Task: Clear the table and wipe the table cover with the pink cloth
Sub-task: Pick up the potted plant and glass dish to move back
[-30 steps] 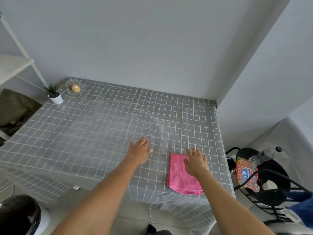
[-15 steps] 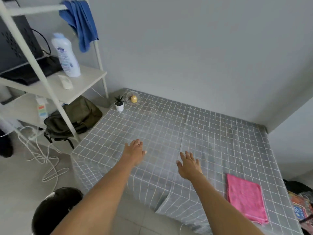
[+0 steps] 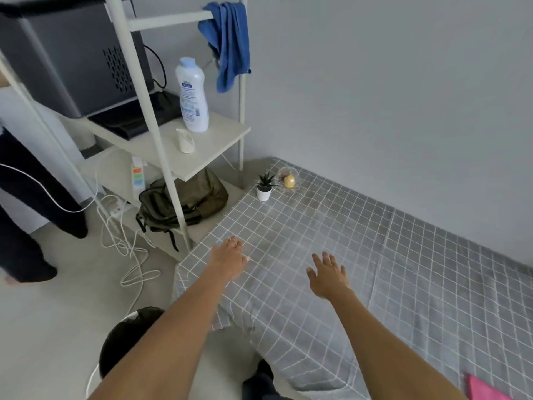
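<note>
Hands leave the cloth, reaching for the far corner
Both hands, left (image 3: 229, 256) and right (image 3: 327, 277), spread empty; pink cloth (image 3: 484, 389) now behind; plant (image 3: 264, 187) and glass dish (image 3: 289, 180) need clearing first.

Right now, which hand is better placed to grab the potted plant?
Left, probably. The left hand is open, on the potted plant side of the table cover; the right hand, also open, sits farther across.

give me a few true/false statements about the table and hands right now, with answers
1. Both hands hold nothing: left hand, right hand. True.
2. The pink cloth lies under the right hand. False; it lies apart, at the frame's lower right corner.
3. A small potted plant stands on the table cover at its far corner. True.
4. The yellow object sits inside the plant pot. False; it sits beside it, in a clear dish.
</note>
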A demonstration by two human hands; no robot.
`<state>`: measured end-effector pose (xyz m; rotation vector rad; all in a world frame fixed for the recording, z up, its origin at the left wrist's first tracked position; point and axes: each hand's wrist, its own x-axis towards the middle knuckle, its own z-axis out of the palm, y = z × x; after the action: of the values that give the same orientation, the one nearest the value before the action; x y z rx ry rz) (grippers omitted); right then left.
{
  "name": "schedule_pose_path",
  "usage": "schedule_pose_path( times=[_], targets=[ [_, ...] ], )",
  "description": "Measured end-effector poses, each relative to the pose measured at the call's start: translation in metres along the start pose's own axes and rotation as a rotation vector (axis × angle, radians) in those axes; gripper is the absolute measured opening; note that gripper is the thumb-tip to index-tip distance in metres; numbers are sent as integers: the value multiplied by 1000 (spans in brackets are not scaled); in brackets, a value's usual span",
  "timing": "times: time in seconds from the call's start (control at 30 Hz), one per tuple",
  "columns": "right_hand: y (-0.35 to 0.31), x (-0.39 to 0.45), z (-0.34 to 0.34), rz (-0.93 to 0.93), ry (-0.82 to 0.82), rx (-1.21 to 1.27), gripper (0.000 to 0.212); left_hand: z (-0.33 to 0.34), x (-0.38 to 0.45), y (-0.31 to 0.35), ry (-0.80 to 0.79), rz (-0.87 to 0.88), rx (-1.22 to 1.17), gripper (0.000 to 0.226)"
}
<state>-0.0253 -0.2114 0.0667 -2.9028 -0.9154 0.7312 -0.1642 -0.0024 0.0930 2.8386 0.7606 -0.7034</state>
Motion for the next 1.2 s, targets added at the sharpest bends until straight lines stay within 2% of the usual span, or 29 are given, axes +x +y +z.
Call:
schedule_pose_path(
  times=[0.47,0.67,0.77,0.93,1.2],
  targets=[
    [3,149,-44,-65,-5,11,58,-42,127,6,-50,-15,-120,60],
    [1,197,-64,-59,-19,-10,62,-49,169,-13,-49,-13,-76,61],
    [-6,222,-76,-61,15,14,65,-50,192,-23,-25,-2,-133,63],
    [-22,270,-90,-82,96,100,75,-38,225,-26,124,37,-273,73],
    [-38,343,-81,-127,234,296,110,-25,262,-12,446,59,-817,109]
  ],
)
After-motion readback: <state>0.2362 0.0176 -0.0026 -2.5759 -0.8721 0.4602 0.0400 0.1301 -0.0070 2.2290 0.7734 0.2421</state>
